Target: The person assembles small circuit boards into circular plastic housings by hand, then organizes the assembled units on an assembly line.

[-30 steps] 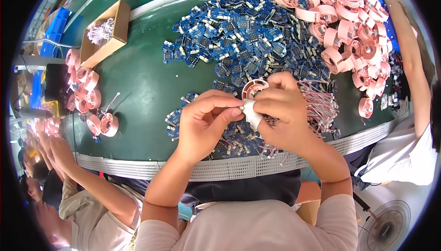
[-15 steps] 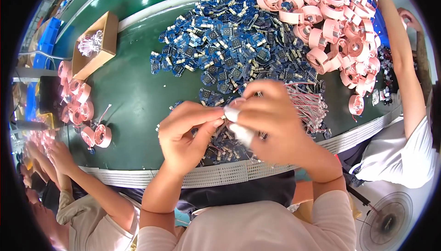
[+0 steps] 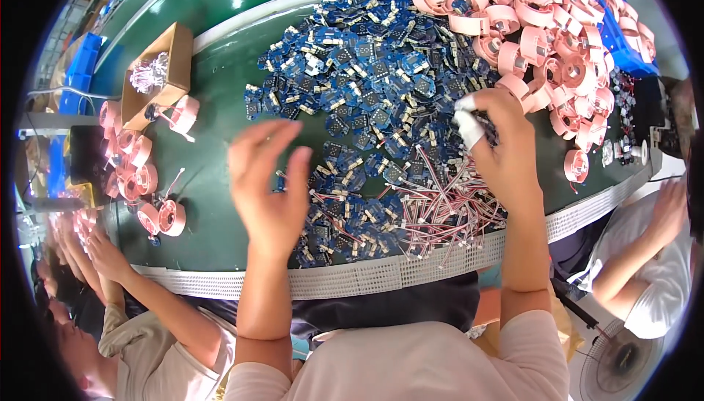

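Observation:
My left hand (image 3: 270, 184) is raised over the green table, fingers spread, holding nothing. Left of it, against the cardboard box, is a pink ring housing (image 3: 185, 115) with a blue board and a white-ended cable. My right hand (image 3: 506, 144) has white coverings on its thumb and index fingertip. Those two tips are apart, with nothing visible between them, above the right side of the blue circuit board heap (image 3: 374, 71). Just right of that hand rises a pile of pink ring housings (image 3: 576, 71). Red-and-white cables (image 3: 440, 214) with white connectors lie loosely between my forearms.
A cardboard box (image 3: 176, 63) with white-ended cables stands at the far left. Several pink housings (image 3: 136, 173) lie below it. A white perforated strip (image 3: 352, 281) edges the table's near side. Co-workers sit on both sides; one arm (image 3: 158, 302) reaches in at left.
My hands have parted from their joined hold and moved to either side. A pink housing now lies by the cardboard box. The co-worker's arm at right has drawn back from the pink pile.

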The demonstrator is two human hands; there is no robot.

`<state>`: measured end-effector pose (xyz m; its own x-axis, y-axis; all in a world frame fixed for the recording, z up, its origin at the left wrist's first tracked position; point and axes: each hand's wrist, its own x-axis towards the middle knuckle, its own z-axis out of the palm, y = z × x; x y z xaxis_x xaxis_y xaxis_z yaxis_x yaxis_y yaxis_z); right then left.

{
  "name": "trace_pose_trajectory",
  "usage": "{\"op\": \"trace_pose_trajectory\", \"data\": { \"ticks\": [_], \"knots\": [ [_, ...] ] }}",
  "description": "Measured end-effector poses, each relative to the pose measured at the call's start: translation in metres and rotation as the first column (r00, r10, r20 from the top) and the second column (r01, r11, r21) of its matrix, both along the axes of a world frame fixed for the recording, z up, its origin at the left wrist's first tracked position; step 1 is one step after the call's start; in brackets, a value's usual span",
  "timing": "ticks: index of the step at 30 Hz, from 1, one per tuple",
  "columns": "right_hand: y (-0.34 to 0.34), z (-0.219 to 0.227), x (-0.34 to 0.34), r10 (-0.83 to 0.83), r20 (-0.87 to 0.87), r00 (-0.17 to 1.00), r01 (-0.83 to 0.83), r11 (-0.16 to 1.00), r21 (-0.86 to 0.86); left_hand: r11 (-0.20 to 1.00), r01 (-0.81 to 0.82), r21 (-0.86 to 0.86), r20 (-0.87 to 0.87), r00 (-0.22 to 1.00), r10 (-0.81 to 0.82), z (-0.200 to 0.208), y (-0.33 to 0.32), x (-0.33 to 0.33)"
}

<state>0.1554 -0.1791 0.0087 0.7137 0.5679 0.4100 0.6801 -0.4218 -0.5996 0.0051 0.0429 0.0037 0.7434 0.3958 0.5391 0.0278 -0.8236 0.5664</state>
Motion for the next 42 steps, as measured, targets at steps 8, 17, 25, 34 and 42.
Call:
{"op": "trace_pose_trajectory", "data": {
  "ticks": [8,17,25,34,42],
  "knots": [
    [0.019,-0.002,-0.003,0.122,0.013,0.992,-0.121,0.956,0.266,0.991,0.129,-0.035,-0.282,0.95,-0.134,-0.003,-0.012,0.004],
    [0.024,-0.002,-0.016,0.186,-0.108,0.977,-0.161,0.964,0.21,0.99,0.097,-0.098,-0.065,0.992,-0.104,-0.006,-0.011,0.001],
    [0.04,-0.011,-0.028,0.417,-0.307,0.856,-0.254,0.854,0.454,0.621,0.214,-0.754,0.109,0.973,-0.203,-0.013,-0.018,-0.011],
    [0.044,-0.011,-0.042,0.557,-0.511,0.654,-0.334,0.819,0.466,0.219,0.276,-0.936,0.221,0.944,-0.245,-0.008,-0.022,-0.009],
    [0.045,-0.018,-0.047,0.52,-0.65,0.554,-0.188,0.839,0.511,0.295,0.34,-0.893,0.268,0.928,-0.258,-0.008,-0.025,-0.011]
  ]
}}
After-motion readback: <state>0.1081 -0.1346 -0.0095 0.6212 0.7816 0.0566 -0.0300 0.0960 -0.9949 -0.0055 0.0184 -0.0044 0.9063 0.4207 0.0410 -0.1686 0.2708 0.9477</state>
